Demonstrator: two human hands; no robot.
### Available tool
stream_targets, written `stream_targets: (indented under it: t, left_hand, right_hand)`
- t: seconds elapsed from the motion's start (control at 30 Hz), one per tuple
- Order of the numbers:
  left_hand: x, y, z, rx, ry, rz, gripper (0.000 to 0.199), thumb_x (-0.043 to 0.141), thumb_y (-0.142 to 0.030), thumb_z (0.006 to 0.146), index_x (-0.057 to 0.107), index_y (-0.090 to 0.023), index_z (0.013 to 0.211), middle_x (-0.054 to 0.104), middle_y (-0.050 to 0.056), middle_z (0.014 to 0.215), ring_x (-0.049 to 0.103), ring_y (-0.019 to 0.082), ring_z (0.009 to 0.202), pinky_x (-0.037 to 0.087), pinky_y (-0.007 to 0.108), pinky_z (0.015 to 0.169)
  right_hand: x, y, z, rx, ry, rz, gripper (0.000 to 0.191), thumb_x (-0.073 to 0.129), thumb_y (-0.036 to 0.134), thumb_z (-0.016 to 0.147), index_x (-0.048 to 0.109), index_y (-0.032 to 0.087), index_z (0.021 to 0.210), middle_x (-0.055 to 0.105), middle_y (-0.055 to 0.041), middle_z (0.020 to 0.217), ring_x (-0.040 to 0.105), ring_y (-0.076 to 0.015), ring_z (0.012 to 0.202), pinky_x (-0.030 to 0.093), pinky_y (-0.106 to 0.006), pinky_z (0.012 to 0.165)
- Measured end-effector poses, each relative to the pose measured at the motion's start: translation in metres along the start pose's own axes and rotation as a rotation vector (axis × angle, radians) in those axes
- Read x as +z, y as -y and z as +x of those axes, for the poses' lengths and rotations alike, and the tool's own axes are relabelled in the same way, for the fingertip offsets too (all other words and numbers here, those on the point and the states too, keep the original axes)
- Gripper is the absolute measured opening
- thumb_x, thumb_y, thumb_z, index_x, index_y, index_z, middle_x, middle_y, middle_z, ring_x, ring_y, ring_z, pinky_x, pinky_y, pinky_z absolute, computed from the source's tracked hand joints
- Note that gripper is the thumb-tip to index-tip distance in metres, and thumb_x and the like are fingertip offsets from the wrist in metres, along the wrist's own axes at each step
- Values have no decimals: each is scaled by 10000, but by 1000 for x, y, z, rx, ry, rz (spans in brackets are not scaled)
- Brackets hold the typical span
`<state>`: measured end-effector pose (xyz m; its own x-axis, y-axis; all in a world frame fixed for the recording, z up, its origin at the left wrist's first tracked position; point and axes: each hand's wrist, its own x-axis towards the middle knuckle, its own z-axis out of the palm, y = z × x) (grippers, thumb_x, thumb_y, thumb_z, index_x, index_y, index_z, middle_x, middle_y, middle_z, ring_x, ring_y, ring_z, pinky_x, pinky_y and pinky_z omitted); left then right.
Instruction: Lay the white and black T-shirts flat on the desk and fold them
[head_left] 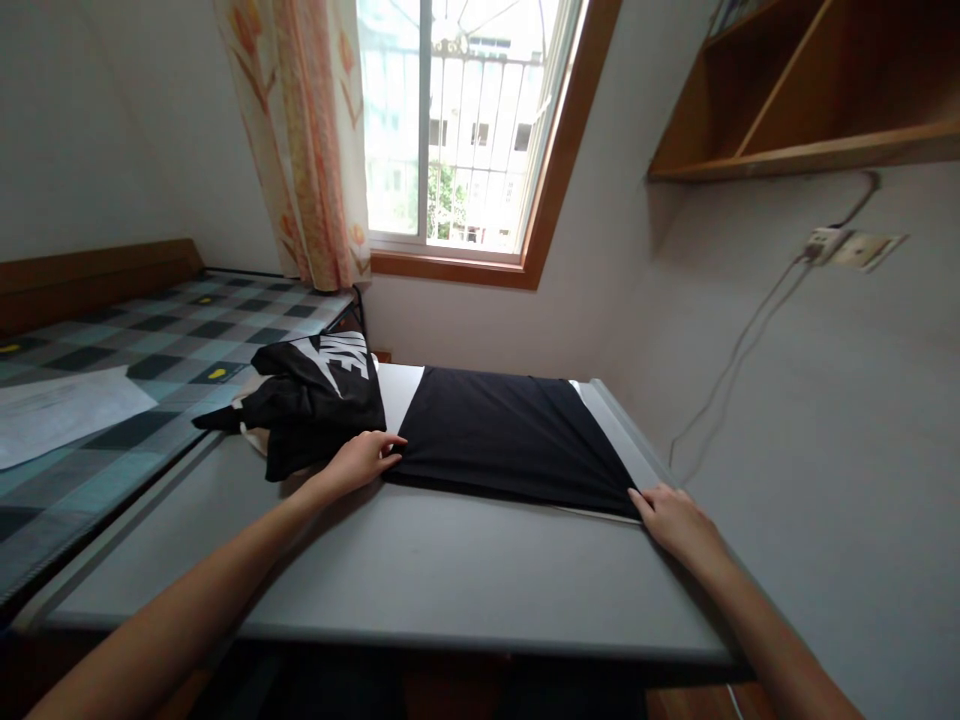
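Observation:
A black piece of clothing (510,435) lies spread flat on the grey-white table (450,570); its exact kind I cannot make out. My left hand (365,460) pinches its near left corner between thumb and fingers. At the near right corner, my right hand (675,515) has its fingers closed on the edge, and the cloth looks taut between both hands. Left of it sits a bunched black cloth item (319,400) with white NIKE lettering, close to my left hand. A white strip shows between the two, and whether they are joined I cannot tell.
On the left, a bed (172,330) with a checked cover adjoins the table, and a paper sheet (71,410) lies on it. The wall stands close along the table's right side, with a socket (825,245) and hanging cables. A wooden shelf (810,150) juts out above.

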<state>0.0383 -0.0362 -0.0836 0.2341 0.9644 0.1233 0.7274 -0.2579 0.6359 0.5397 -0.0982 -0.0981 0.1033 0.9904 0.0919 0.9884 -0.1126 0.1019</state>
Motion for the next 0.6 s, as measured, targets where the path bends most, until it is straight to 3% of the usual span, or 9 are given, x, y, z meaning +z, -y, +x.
stream_targets:
  t: [0.13,0.23,0.37,0.47,0.6]
  left_hand:
    - [-3,-6,-5,-11,104,226,256,602,-315,779,759,-284,979,718,62,903,646,230,812,396,261,648]
    - [-7,-19,-3,50,110,424,203,610,-291,774,763,-266,906,673,70,982,634,224,852,422,272,681]
    - [-2,-40,22,186,44,564,171,655,-349,763,752,-215,808,604,90,1064,596,239,956,457,311,811]
    - [13,-45,53,320,15,499,309,565,-381,863,704,-217,1085,564,100,1203,589,227,1033,447,322,920]
    - [39,-33,87,431,70,451,481,446,-470,935,566,-205,1319,453,128,1423,423,274,1316,303,390,1103]
  right_hand:
    - [-7,4,-5,7,45,-24,455,355,389,957,734,171,831,696,-152,898,648,-280,832,439,-365,717]
    - [-15,10,-8,14,67,-82,437,364,394,957,724,179,835,690,-146,892,647,-270,808,433,-357,686]
    - [-30,26,-9,-29,-113,-253,311,482,290,904,667,217,1144,638,-159,1111,590,-311,962,425,-401,753]
    - [-38,39,-5,-172,-172,-308,445,476,117,861,623,298,1241,553,-116,1321,502,-323,1129,396,-408,824]
    - [-45,49,3,-253,-61,-301,408,445,84,861,699,254,1131,645,-125,1171,534,-297,1046,375,-383,798]
